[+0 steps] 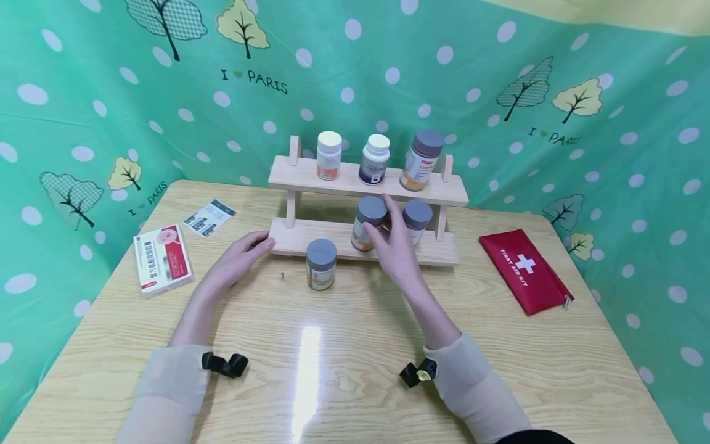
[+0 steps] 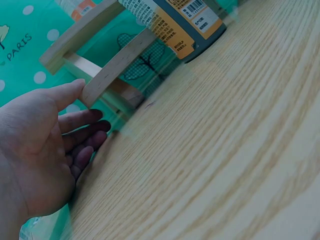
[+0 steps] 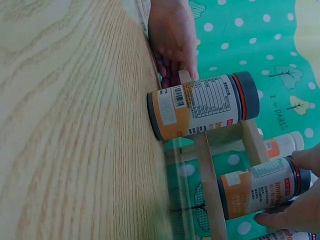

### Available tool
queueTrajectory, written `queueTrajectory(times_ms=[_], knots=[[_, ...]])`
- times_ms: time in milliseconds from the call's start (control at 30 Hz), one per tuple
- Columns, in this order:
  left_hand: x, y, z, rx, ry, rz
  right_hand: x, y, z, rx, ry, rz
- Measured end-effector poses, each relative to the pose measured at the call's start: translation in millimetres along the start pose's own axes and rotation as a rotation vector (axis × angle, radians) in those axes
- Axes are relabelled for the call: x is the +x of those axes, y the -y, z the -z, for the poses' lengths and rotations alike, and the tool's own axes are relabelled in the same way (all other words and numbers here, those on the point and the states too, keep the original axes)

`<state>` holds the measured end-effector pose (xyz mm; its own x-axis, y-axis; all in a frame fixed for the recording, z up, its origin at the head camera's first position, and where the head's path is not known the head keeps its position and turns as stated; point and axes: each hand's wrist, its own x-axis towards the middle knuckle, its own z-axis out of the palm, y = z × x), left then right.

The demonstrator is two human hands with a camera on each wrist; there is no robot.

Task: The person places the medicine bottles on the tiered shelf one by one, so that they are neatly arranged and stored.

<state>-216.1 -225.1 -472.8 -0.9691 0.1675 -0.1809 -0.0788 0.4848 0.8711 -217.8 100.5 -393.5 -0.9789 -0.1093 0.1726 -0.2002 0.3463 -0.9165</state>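
A two-tier wooden shelf (image 1: 333,237) stands on the table. My left hand (image 1: 240,258) holds the left end of its lower board, thumb against the board's end (image 2: 92,92) and fingers curled below. My right hand (image 1: 396,250) grips a grey-capped pill bottle (image 1: 363,229) near its cap, thumb and a finger on opposite sides, as the right wrist view shows. That bottle stands upright on the lower board. Right of it, partly behind the hand, is another grey-capped bottle (image 1: 418,216). A third grey-capped bottle (image 1: 321,265) stands on the table before the shelf.
On the upper board stand two white-capped bottles (image 1: 329,157) and a taller grey-capped bottle (image 1: 421,160). A medicine box (image 1: 161,259) and a printed card (image 1: 209,217) lie at the left. A red first aid pouch (image 1: 524,271) lies at the right. A green curtain (image 1: 355,74) hangs behind.
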Motion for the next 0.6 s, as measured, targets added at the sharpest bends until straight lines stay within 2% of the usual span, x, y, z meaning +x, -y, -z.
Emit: queueTrajectory(times_ms=[167,267,367,500,600], knots=[[0.2,-0.3,-0.6,0.000,0.000,0.005,-7.0,5,2,-0.008,-0.043,0.041],[0.2,-0.5,-0.9,-0.001,-0.003,0.006,-11.3,10,2,-0.010,-0.087,0.094],[0.2,-0.5,-0.9,-0.003,-0.004,0.007,-16.0,16,2,-0.003,-0.160,0.186],[-0.2,-0.8,-0.7,0.000,-0.002,0.009,-20.8,20,1,0.069,-0.270,0.333],[-1.0,-1.1,-0.6,0.006,-0.003,0.011,-22.8,21,-2,0.148,-0.296,0.430]])
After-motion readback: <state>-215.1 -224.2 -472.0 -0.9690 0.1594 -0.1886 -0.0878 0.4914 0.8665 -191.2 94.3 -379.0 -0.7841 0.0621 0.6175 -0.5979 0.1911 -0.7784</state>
